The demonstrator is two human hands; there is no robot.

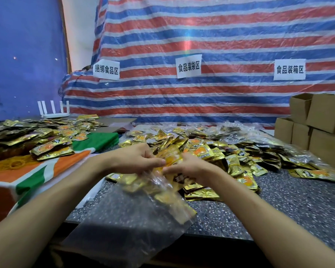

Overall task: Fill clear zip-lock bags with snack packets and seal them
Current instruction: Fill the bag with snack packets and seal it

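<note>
many pkts (202, 152) heaped behind bag (124, 219), boxes (326, 113) right

bare counter (288, 206) rt; packet pile (234, 157) ahead

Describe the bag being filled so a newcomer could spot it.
On the speckled dark table, look at the near edge, where the left hand and right hand meet. The clear zip-lock bag hangs from them, gold packets inside; the other clear bags lie stuffed at the table's back.
</note>
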